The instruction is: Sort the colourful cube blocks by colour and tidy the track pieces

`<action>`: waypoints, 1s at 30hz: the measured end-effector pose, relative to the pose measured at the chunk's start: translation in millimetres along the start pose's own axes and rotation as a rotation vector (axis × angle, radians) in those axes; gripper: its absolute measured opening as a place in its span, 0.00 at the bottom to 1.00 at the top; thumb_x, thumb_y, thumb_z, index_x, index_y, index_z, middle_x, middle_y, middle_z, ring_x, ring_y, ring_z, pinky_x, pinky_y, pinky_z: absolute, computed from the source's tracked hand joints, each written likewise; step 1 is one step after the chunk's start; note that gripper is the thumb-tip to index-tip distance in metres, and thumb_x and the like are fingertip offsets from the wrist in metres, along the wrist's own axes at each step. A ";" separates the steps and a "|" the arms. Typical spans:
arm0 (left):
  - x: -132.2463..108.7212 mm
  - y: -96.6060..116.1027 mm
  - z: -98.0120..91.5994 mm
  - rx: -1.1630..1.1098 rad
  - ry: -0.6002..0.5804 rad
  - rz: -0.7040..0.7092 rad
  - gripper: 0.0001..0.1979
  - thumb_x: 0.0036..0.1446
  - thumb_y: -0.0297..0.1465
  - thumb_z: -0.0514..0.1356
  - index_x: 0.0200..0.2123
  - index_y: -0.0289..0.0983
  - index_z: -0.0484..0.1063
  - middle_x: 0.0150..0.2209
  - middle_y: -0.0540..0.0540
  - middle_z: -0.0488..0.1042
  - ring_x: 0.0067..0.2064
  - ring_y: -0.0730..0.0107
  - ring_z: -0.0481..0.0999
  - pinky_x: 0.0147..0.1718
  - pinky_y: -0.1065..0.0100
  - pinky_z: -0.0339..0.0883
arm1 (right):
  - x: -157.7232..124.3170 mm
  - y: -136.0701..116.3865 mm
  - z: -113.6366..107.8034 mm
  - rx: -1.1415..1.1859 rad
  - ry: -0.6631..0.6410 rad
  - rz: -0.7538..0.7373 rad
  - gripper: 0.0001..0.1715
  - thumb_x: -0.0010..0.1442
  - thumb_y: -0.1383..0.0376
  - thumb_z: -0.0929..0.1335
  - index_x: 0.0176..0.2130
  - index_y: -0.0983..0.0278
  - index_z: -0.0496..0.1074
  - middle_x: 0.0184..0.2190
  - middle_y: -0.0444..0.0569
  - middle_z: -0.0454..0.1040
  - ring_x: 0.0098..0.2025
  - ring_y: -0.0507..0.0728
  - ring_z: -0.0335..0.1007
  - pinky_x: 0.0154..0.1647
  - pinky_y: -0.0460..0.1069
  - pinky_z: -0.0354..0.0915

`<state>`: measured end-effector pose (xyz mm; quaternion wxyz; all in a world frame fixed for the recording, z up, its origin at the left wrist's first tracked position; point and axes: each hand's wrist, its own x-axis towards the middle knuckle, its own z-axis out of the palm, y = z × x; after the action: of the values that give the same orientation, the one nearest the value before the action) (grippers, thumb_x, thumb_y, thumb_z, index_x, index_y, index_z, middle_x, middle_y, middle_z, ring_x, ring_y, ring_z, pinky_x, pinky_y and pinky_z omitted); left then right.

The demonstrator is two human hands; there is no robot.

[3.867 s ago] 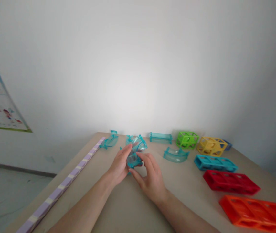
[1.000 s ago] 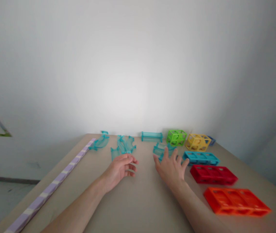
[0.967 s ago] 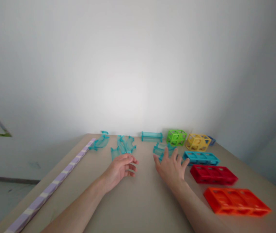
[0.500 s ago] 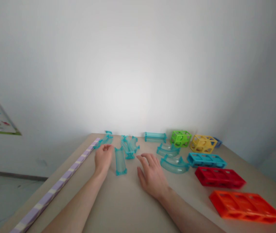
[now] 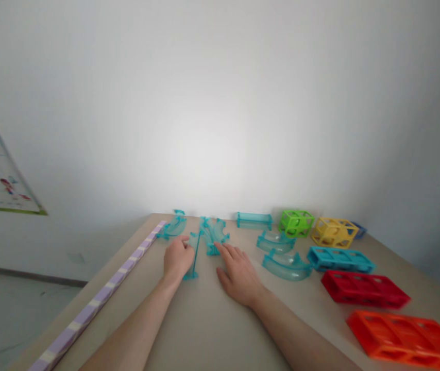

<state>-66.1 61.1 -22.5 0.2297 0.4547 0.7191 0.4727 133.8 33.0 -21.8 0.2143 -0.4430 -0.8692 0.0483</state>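
My left hand (image 5: pixel 177 260) curls around a straight clear-teal track piece (image 5: pixel 194 253) that lies on the beige table (image 5: pixel 212 330); its fingers press the piece's left side. My right hand (image 5: pixel 238 273) rests flat just right of it, fingers stretched toward a cluster of teal track pieces (image 5: pixel 214 233). Two curved teal track pieces (image 5: pixel 286 265) (image 5: pixel 274 240) lie to the right of my right hand.
A curved teal piece (image 5: pixel 173 226) and a straight one (image 5: pixel 254 220) sit at the far edge. Green (image 5: pixel 296 222), yellow (image 5: pixel 334 232), blue (image 5: pixel 341 259), red (image 5: pixel 365 289) and orange (image 5: pixel 407 339) frame blocks line the right side. A purple-and-white strip (image 5: pixel 100 296) runs along the left edge.
My left hand has moved right and closed on the straight teal piece. My right hand has slid forward toward the cluster of pieces. The view has shifted slightly.
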 end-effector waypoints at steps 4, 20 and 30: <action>-4.3 6.2 3.3 -0.258 -0.076 -0.079 0.16 0.47 0.25 0.53 0.40 0.33 0.73 0.21 0.47 0.72 0.19 0.66 0.72 0.20 0.67 0.64 | -0.2 1.4 -1.0 0.027 -0.018 -0.015 0.34 0.61 0.64 0.61 0.65 0.63 0.53 0.62 0.56 0.60 0.59 0.64 0.56 0.57 0.59 0.52; -16.8 15.5 9.1 -0.507 -0.292 0.074 0.12 0.50 0.37 0.59 0.36 0.36 0.74 0.16 0.54 0.68 0.12 0.72 0.66 0.11 0.73 0.56 | 18.3 2.6 4.3 0.065 0.019 -0.079 0.30 0.59 0.69 0.61 0.60 0.63 0.59 0.54 0.55 0.70 0.53 0.62 0.62 0.52 0.56 0.56; -13.6 11.9 12.6 -0.334 -0.353 0.193 0.08 0.57 0.37 0.55 0.32 0.39 0.68 0.23 0.52 0.72 0.15 0.70 0.70 0.11 0.73 0.55 | 20.4 5.5 6.4 0.248 0.049 -0.017 0.16 0.60 0.64 0.66 0.49 0.61 0.68 0.42 0.51 0.74 0.45 0.59 0.69 0.48 0.53 0.60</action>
<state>-44.8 56.8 -19.0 0.3775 0.5524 0.5332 0.5177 124.7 53.2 -22.3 0.2891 -0.4070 -0.8547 0.1426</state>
